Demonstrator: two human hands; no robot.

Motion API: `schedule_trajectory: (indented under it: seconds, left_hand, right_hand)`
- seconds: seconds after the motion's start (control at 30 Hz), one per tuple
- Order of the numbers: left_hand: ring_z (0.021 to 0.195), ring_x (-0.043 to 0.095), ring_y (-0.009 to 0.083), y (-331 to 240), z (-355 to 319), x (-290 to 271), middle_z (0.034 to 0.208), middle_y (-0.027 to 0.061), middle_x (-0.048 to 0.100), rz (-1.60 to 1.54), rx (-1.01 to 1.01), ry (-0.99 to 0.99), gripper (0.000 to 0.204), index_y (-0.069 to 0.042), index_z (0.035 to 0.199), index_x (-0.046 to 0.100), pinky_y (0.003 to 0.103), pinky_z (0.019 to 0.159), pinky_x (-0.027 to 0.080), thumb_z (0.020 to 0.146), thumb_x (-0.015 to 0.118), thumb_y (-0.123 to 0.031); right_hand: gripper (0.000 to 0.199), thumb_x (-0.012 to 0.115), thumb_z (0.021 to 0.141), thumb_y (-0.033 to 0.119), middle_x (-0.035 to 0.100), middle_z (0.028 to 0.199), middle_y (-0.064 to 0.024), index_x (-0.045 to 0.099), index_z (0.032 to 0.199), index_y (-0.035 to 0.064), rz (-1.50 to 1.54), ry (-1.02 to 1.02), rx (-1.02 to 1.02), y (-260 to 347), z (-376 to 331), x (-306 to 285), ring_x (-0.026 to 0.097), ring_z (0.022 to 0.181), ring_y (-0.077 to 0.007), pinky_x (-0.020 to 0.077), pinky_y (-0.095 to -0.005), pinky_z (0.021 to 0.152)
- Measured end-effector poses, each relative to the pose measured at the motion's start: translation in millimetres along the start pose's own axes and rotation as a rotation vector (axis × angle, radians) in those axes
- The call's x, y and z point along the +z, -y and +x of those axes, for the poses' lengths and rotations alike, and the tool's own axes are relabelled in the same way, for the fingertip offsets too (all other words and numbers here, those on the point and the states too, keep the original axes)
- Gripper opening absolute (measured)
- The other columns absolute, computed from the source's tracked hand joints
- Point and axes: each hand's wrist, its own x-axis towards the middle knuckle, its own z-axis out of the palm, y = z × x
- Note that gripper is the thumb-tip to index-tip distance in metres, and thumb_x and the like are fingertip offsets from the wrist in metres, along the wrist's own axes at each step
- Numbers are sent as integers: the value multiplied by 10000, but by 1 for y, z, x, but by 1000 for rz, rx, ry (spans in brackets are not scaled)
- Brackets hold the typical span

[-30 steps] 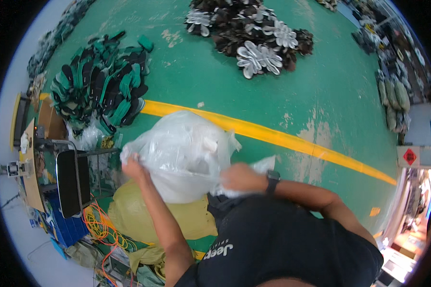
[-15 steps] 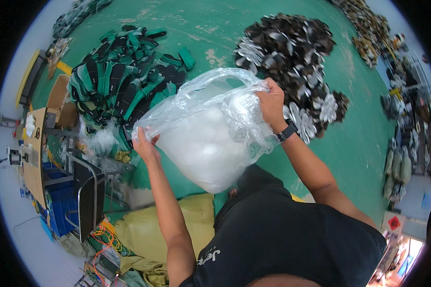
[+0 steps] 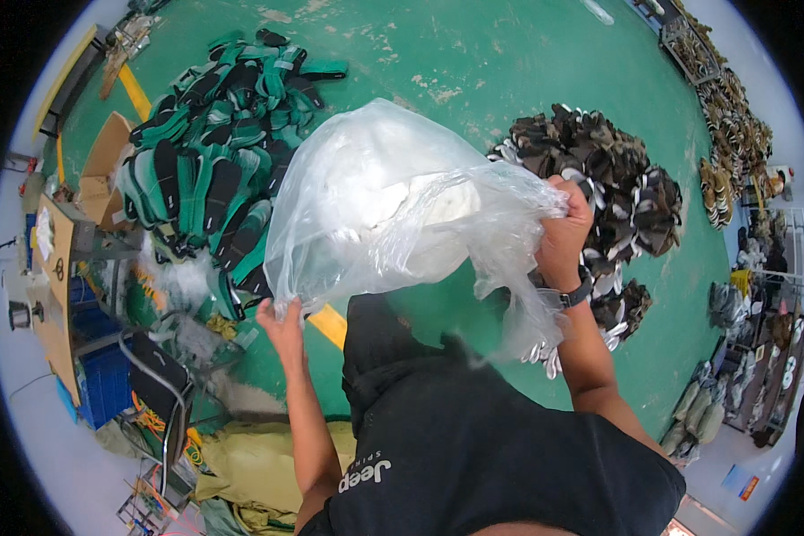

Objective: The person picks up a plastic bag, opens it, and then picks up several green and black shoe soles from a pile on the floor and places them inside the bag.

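Note:
Between my two hands hangs a large clear plastic bag (image 3: 402,234), billowed out in front of me with a white mass (image 3: 406,201) inside it. What the white stuff is, I cannot make out. My left hand (image 3: 283,332) pinches the bag's lower left edge. At the bag's right side my right hand (image 3: 565,228), with a dark watch (image 3: 579,290) on the wrist, grips gathered film in a fist. A loose flap of the plastic (image 3: 527,304) trails down below that fist.
Green and black insoles (image 3: 210,170) lie heaped on the floor at the left. A dark and silvery pile (image 3: 630,192) is at the right. Nearer left are a table (image 3: 55,295), a black chair (image 3: 161,380), an open carton (image 3: 105,174) and yellowish sacks (image 3: 255,464).
The bag has swung up and away from me, its bulk now far and to the left. My right hand moved right and nearer; my left hand came slightly nearer. The view shifted.

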Motion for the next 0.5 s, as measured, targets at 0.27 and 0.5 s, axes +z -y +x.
schedule_trajectory:
  seconds: [0.27, 0.5]
  left_hand:
    - [1298, 291, 349, -153, 97, 289, 1381, 256, 298, 76, 471, 1046, 1225, 24, 1412, 20, 400, 1090, 196, 554, 821, -325]
    - [1150, 487, 293, -226, 176, 553, 1286, 201, 448, -693, -122, 1168, 681, 19, 1379, 231, 380, 938, 416, 839, 573, -216]
  right_hand:
    - [176, 513, 670, -108, 551, 782, 19, 548, 789, 17, -66, -60, 169, -52, 240, 82, 480, 714, -45, 388, -193, 666]
    - [126, 627, 749, -22, 584, 814, 20, 565, 843, 35, -122, 30, 195, -112, 425, 124, 502, 729, -44, 403, -192, 684]
